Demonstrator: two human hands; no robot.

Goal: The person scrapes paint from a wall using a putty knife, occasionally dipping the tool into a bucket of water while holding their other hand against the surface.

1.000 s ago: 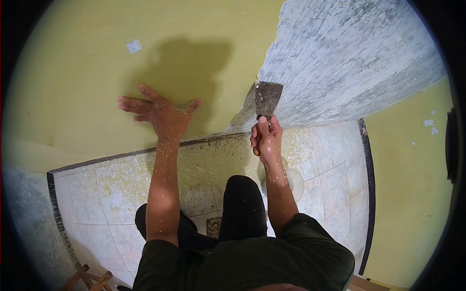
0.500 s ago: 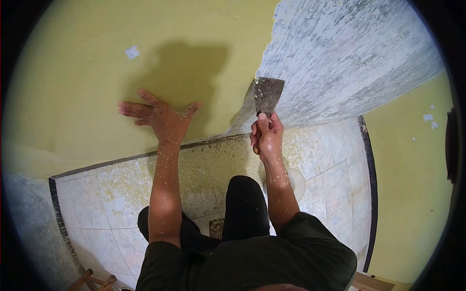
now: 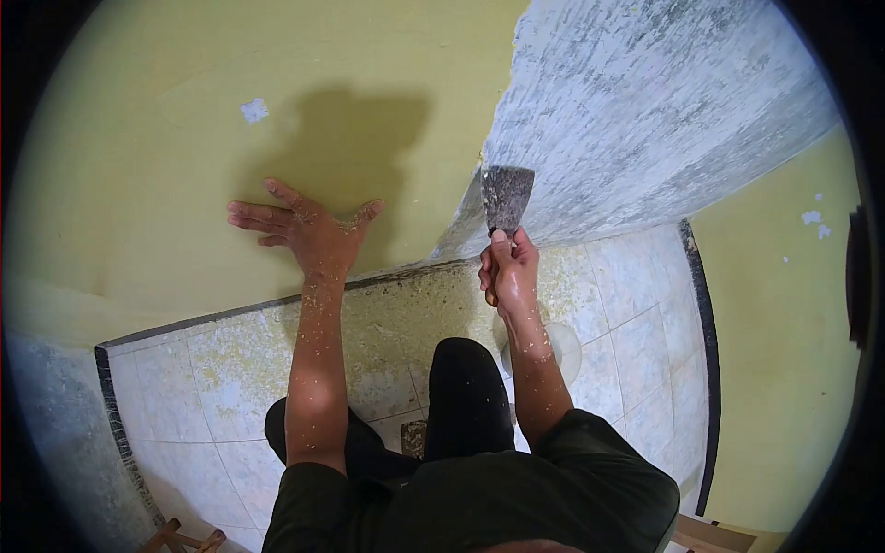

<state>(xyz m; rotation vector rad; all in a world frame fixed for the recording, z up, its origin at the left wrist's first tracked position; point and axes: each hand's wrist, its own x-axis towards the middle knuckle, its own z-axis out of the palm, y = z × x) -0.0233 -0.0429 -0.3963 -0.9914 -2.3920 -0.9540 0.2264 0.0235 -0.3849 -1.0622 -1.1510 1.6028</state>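
Note:
My right hand (image 3: 510, 270) grips a putty knife (image 3: 506, 194) by its handle, with the thumb lying along it. The wide, dirty metal blade points up the wall, at the ragged edge between yellow paint (image 3: 184, 175) and the scraped grey-white surface (image 3: 636, 120). Whether the blade edge touches the wall is hard to tell. My left hand (image 3: 318, 235), fingers spread, rests at the yellow wall to the left and holds nothing. Pale paint flakes cling to both forearms and around the left thumb.
Yellow paint flakes (image 3: 249, 355) litter the tiled floor (image 3: 627, 313) along the wall's foot. A round pale object (image 3: 564, 355) stands partly behind my right forearm. Wooden pieces (image 3: 184, 537) lie at lower left. Dark skirting (image 3: 707, 369) edges the right wall.
My right hand has drawn the putty knife slightly down toward the floor along the paint edge. The left hand stays spread at nearly the same place on the wall.

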